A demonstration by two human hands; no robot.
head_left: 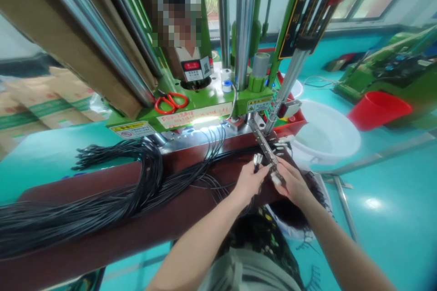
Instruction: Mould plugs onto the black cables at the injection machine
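My left hand (250, 183) is closed around a few cable ends (257, 161); their tips are pale and look metallic, with black below. Its fingertips reach toward a long narrow metal bar (265, 145), which looks like a mould insert with small fittings along it. My right hand (291, 181) grips the near end of that bar, thumb and fingers around it. The bar's far end points at the press bed. To the left, a thick bundle of black cables (146, 191) lies across the brown table (201, 200), some strands running into the press.
A green press (136, 120) with steel columns stands ahead; red-handled scissors (171, 102) lie on it. Right of it are a red tray (300, 122), a white tub (327, 132) and a red bucket (378, 110). A lined bin (322, 186) stands below the table's right end.
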